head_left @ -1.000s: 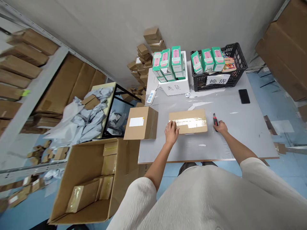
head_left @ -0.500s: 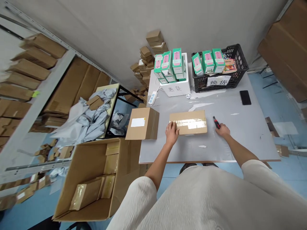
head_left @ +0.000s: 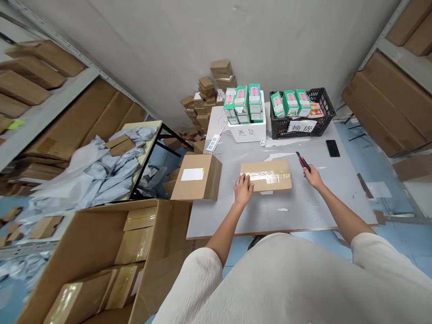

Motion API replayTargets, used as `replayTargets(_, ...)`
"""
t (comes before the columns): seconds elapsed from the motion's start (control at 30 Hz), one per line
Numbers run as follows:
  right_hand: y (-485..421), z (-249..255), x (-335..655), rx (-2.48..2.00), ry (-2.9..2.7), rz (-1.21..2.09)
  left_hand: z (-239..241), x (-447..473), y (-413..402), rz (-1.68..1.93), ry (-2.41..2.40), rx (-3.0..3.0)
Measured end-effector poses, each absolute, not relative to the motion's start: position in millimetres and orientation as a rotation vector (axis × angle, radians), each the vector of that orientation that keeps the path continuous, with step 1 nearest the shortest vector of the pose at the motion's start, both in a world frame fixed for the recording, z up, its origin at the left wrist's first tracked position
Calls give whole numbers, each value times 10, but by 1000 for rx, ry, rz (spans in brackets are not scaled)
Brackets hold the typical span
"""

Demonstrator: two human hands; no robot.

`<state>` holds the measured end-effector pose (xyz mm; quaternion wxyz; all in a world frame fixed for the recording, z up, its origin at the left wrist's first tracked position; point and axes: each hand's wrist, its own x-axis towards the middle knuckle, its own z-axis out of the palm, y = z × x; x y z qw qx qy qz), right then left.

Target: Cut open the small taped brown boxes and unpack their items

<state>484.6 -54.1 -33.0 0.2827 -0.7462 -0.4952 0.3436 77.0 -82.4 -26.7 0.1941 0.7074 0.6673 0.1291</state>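
Observation:
A taped cardboard box (head_left: 281,181) lies lengthwise on the grey table, clear tape running along its top. My left hand (head_left: 243,189) grips its near left corner, fingers bent over the edge. To the right of the box, my right hand (head_left: 313,176) is closed around a red and black utility knife (head_left: 304,164). The knife's tip points away from me and to the left, apart from the box. Another cardboard box (head_left: 195,180) with a white label stands at the table's left edge.
At the back stand a white bin (head_left: 247,132) and a black crate (head_left: 298,129), both holding green and pink boxes. A phone (head_left: 332,148) lies at right, a power strip (head_left: 213,143) at left. A large open carton (head_left: 165,252) with taped boxes stands beside the table.
My right hand has lifted the utility knife a little away from me. My left hand stays at the box's left end. The whole view has shifted slightly.

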Motion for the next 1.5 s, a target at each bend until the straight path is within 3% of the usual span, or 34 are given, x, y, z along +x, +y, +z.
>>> replayTargets(0.4, -344, 473, 3698, -1648, -2152, 692, -293, 646, -953, 469, 1684, 2159)
replayTargets(0.7, -257, 443, 3079, -1611, -2546, 568, -364, 551, -963, 520, 1550, 2192)
replayTargets(1.5, -251, 762, 2545, -1755, -2890, 398, -236, 488, -973, 458, 1492, 2192)
